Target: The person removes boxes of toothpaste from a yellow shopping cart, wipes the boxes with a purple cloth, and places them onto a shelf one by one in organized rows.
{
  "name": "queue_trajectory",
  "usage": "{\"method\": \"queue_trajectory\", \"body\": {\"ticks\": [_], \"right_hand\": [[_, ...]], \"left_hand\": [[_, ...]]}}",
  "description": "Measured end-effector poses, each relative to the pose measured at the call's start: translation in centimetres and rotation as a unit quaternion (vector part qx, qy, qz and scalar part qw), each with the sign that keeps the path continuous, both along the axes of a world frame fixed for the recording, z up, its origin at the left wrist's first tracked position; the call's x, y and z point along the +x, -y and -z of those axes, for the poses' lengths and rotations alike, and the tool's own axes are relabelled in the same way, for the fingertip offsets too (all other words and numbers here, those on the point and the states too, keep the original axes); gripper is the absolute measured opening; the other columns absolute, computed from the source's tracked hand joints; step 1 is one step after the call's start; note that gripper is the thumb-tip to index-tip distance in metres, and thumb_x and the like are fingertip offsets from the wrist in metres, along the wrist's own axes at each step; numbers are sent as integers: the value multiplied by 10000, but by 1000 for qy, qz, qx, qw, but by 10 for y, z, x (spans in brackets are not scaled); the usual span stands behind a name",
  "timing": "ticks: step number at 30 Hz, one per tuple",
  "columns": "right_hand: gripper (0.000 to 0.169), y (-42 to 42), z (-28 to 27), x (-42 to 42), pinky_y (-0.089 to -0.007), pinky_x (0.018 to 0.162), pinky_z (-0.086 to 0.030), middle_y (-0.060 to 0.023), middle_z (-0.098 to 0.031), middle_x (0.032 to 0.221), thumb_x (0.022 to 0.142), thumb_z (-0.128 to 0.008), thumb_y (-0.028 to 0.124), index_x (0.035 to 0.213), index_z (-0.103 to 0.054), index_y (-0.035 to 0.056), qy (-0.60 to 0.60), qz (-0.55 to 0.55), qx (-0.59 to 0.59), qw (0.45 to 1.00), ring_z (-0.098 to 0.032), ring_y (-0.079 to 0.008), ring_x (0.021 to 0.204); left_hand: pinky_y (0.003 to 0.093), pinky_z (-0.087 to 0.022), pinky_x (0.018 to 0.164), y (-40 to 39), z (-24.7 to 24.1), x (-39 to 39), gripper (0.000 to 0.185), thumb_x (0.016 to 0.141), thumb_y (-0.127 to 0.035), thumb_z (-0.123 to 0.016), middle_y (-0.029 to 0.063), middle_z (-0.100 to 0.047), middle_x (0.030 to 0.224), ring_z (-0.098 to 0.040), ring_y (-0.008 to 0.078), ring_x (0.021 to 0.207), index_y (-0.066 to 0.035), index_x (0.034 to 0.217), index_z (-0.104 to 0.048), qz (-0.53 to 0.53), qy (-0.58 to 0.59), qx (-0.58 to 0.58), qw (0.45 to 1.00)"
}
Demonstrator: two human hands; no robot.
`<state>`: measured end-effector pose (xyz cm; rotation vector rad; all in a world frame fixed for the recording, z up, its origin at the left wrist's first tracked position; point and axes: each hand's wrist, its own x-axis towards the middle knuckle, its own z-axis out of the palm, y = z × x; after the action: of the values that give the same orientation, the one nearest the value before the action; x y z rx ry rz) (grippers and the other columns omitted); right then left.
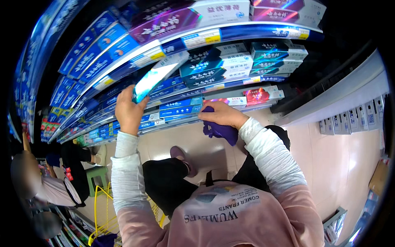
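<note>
My left hand (129, 108) grips the lower end of a teal and white toothpaste box (160, 74), which is tilted in front of the middle shelf. Bright glare covers part of the box. In my right hand (223, 115) is a bunched purple cloth (219, 131), its loose end hanging down. Just beyond that hand, red and white boxes (257, 96) lie on a lower shelf. Stacked teal and white boxes (216, 69) stand on the shelf to the right of the box I hold.
Purple and white boxes (191, 20) fill the upper shelf, above a price rail (202, 38). At left a person (58, 188) sits near a green stool (96, 179). A yellow wire basket (103, 213) stands by my left side. A white panel (342, 89) juts out at right.
</note>
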<state>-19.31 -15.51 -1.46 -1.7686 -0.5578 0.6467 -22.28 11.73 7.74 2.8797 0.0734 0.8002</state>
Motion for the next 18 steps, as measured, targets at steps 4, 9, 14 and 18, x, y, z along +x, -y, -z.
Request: {"method": "queue_trajectory", "body": {"ticks": [4, 9, 14, 18], "right_hand": [[485, -3, 2, 1, -330, 711, -482, -174, -648, 884, 753, -622, 434, 940, -616, -13, -21, 8, 1, 1000, -630, -257, 785], [469, -5, 1, 2, -335, 728, -477, -190, -643, 858, 719, -613, 428, 882, -630, -11, -17, -18, 11, 1000, -629, -289, 813], [486, 2, 1, 8, -322, 737, -478, -178, -641, 881, 748, -619, 427, 969, -618, -6, -15, -18, -21, 999, -625, -272, 816], [507, 3, -5, 9, -314, 733, -482, -170, -640, 875, 757, -619, 434, 1008, -609, -7, -5, -24, -29, 999, -629, -255, 809]], "left_hand": [[355, -454, 817, -14, 22, 49, 506, 633, -226, -782, 152, -622, 1036, -577, 315, 966, -31, 1065, -605, -8, -22, -19, 1000], [350, -327, 986, -30, 42, 126, 616, 682, -298, -765, 128, -561, 1219, -488, 301, 1148, -26, 1188, -542, 119, -49, -28, 991], [333, -379, 952, 20, 39, 177, 524, 783, -396, -679, 117, -545, 1238, -527, 249, 1101, -91, 1191, -555, 197, -108, -117, 967], [348, -426, 909, 24, 46, 205, 581, 759, -406, -702, 109, -544, 1223, -537, 243, 1062, -91, 1212, -522, 280, -204, -249, 904]]}}
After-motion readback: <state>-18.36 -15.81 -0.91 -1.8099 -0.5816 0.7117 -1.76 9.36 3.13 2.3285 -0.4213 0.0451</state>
